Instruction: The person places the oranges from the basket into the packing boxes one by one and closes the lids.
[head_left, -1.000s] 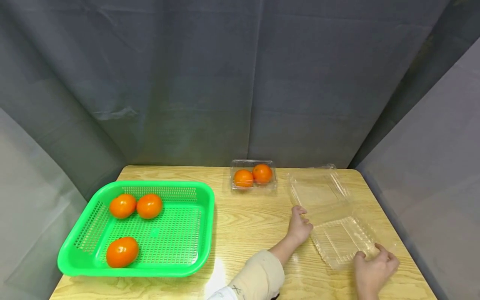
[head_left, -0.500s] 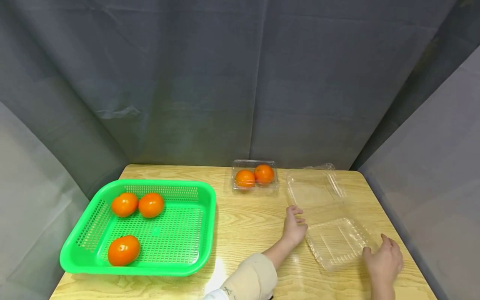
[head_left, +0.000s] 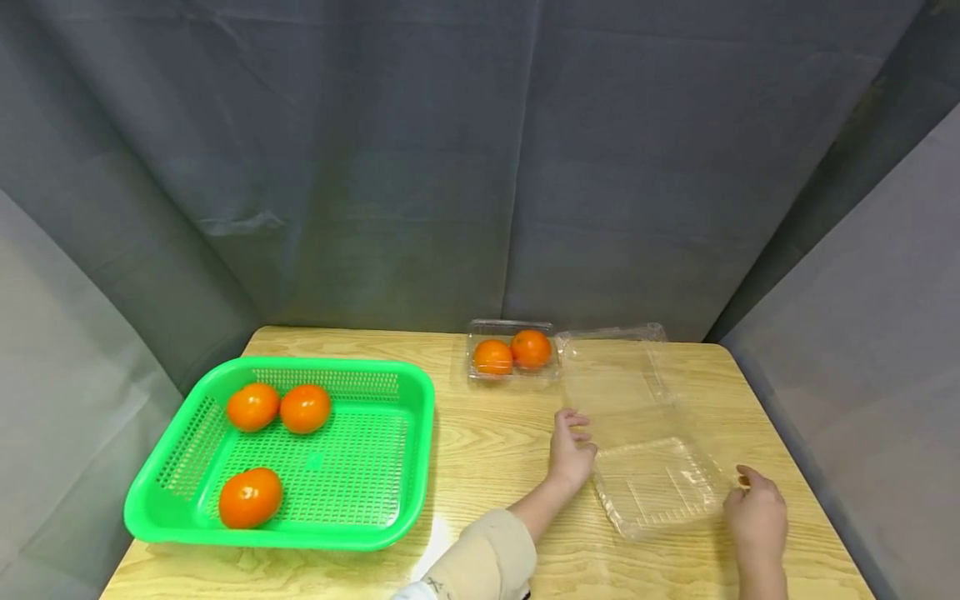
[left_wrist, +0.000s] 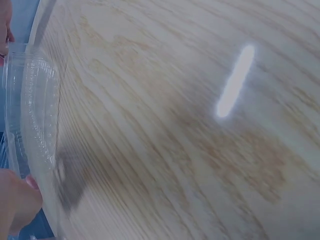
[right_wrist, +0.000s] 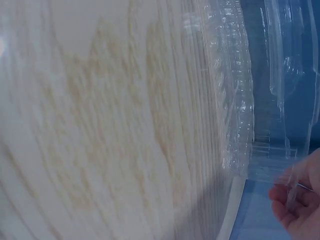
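Grey curtain (head_left: pixel 390 167) hangs behind the work and on both sides, screening off whatever lies past the wooden bench (head_left: pixel 480 450). The green basket (head_left: pixel 300 364) takes up the bench's left side, probably to keep its fruit together and out of the way of the work at the right. There, the clear container (head_left: pixel 652 482) lies unfolded, its lid half back towards the curtain and its ribbed base half nearer the person, which seems to leave the base ready for filling (whether it sits flat on the wood or is slightly raised, I cannot tell). A small clear box (head_left: pixel 487 328) stands at the far edge, just beside the lid, apparently set aside with two oranges (head_left: pixel 531 348) in it. Three orange fruits (head_left: pixel 251 497) lie in the basket, two side by side at the back and one in front. Of the hands, the left hand (head_left: pixel 572 454) seems to pinch the container's left edge near the fold, its fingers bent and apart; the right hand (head_left: pixel 757 517) pinches the opposite edge between thumb and curled fingers, presumably to steady it from both sides.
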